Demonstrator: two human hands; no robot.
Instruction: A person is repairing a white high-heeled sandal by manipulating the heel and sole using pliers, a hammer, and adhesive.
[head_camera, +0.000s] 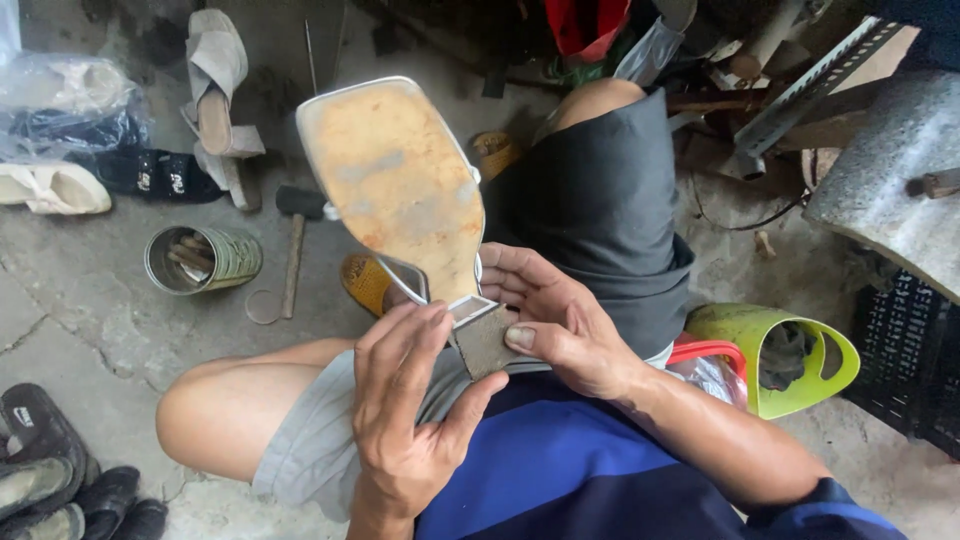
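Tan-soled shoe (395, 180), sole up; left hand (400, 410) and right hand (560, 325) pinch heel (484, 340). Risk: top-heavy shoe twists free.

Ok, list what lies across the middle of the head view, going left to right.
White shoe → tin can → hammer → left hand → block heel of the held shoe → right hand → green plastic scoop → black crate.
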